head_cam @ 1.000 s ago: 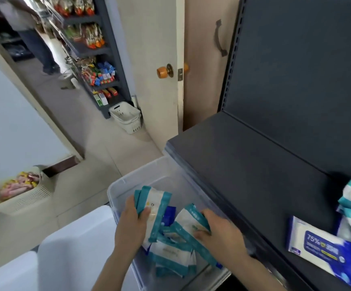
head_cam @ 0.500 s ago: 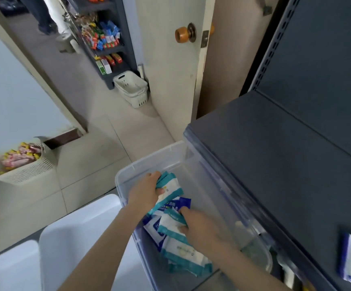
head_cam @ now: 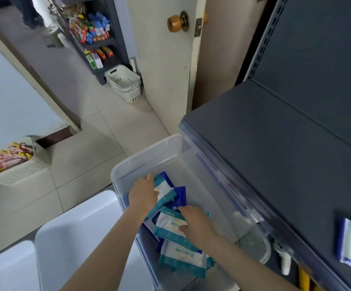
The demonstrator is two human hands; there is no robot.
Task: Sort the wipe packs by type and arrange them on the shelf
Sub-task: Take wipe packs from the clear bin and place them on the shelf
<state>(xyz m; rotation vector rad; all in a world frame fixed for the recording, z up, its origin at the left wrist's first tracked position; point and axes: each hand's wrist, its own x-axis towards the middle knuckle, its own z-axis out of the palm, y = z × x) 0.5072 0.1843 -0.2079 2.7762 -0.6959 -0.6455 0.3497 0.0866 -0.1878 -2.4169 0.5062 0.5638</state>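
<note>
Now the left hand (head_cam: 144,193) has its grip closed round a teal stack (head_cam: 165,192) inside the bin (head_cam: 141,156), probably to gather one type together. The right hand (head_cam: 197,225) pinches another teal pack (head_cam: 170,224) there, over blue packs (head_cam: 180,195). The shelf (head_cam: 275,143) waits beside the bin.

Pale floor tiles (head_cam: 82,164) run to a cream door (head_cam: 164,59) with a wooden knob (head_cam: 173,23). A white basket (head_cam: 128,92) sits on the floor between that door and a dark snack rack (head_cam: 102,44).
</note>
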